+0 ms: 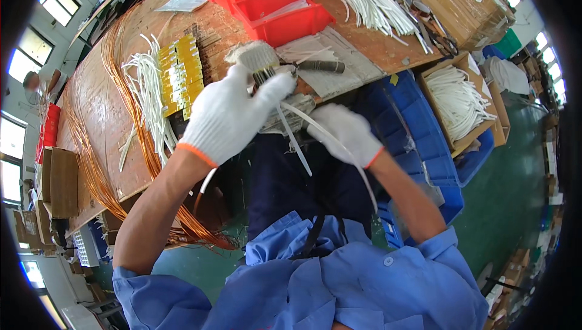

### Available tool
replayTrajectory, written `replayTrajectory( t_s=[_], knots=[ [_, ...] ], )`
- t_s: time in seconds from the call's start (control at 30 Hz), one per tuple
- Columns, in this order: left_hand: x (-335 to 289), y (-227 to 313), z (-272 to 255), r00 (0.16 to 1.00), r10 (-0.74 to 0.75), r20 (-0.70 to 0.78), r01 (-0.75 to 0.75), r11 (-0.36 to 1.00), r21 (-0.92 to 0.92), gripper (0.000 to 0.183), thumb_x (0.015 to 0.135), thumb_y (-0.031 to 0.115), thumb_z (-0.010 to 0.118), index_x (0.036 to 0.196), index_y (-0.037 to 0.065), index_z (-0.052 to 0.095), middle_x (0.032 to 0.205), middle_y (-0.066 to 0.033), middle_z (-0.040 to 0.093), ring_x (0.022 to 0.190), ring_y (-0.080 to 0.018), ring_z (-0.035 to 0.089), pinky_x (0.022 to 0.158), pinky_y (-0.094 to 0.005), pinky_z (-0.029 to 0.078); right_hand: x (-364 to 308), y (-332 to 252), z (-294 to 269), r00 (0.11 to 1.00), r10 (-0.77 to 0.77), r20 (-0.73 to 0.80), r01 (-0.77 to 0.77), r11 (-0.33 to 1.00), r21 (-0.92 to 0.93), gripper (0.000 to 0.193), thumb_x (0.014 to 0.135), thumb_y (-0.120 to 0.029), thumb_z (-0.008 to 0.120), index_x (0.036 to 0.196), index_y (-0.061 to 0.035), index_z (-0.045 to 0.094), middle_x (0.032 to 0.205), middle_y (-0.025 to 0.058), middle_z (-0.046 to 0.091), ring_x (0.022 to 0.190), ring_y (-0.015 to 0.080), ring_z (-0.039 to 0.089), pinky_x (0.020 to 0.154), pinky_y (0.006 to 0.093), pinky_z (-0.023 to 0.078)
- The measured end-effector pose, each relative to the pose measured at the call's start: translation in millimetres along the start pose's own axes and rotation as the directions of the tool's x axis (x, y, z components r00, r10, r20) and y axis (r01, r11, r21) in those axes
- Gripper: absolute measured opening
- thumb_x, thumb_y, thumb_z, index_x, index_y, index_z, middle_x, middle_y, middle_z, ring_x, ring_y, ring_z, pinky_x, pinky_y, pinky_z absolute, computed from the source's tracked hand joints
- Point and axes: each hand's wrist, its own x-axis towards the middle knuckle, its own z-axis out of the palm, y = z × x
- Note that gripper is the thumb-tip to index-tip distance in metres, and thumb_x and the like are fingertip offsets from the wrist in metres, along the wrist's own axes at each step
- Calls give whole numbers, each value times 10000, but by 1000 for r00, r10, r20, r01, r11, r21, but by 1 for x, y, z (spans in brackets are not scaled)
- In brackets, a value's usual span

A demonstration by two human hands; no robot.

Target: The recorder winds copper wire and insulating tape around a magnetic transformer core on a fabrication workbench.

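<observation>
At the near edge of the bench [221, 30], the person's gloved left hand [227, 115] has its finger and thumb closed around a small dark banded part [262, 77], held over a pale, rough block [284, 118]. Two white strands hang from just below the left thumb: a short, straight white strip [295, 142] and a longer white tube [362, 173], which curves down across the gloved right hand [348, 135]. The right fingers are bent and near that tube, but whether they grip anything cannot be told. A dark rod [321, 66] lies just beyond the hands on a grey sheet [354, 81]. To the left are a row of yellow-taped parts [180, 75], a bundle of white tubes [145, 81] beside it, and long copper wires [115, 57]. Red bins [285, 21] stand at the far side, with loose white tubing [376, 9] to their right. A blue crate [433, 136] and an open cardboard box [498, 125] filled with white lengths [458, 100] sit at the person's right.
</observation>
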Motion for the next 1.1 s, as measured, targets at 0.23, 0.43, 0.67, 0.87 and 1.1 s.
replayTrajectory(
  t_s=[0.23,0.43,0.67,0.87,1.1],
  knots=[
    [21,12,18,996,43,-80,-24,974,226,789,888,601,813,1195,-103,632,894,-316,783,887,-494,799,802,-535,638,26,-7,-41,832,198,518,-132,978,-162,653,1037,-721,564,948,-129,824,852,171,776,867,414,776,743,543,584],
    [18,12,22,989,19,-149,-1,993,120,665,897,556,807,1083,-64,658,867,-317,773,839,-479,797,761,-552,637,47,-70,-109,958,-252,-138,243,967,-75,390,987,-479,768,998,-91,810,896,119,785,866,312,794,717,434,615],
    [-30,44,-63,935,-63,-349,-167,790,-590,414,927,276,890,1077,-23,646,875,-63,710,785,-104,668,696,-312,565,76,-124,-153,997,-56,-44,70,862,502,1001,983,-668,789,1587,75,497,1386,253,701,1318,319,697,1110,432,553],
    [-2,-4,-44,886,-268,-378,-349,152,-925,340,1071,245,767,1316,24,683,1091,-22,734,897,-75,692,783,-254,577,127,-143,-135,817,-118,565,-476,415,775,530,1077,-448,773,1313,12,655,1021,108,759,919,164,745,786,325,609],
    [7,-89,-24,869,-158,-469,-326,529,-783,710,1086,363,730,1590,-76,490,1312,-135,666,1047,-233,720,949,-386,603,272,-72,-135,906,227,357,-423,528,736,217,1093,-219,672,1196,-67,787,788,-42,663,539,57,520,447,277,384]
  ],
)
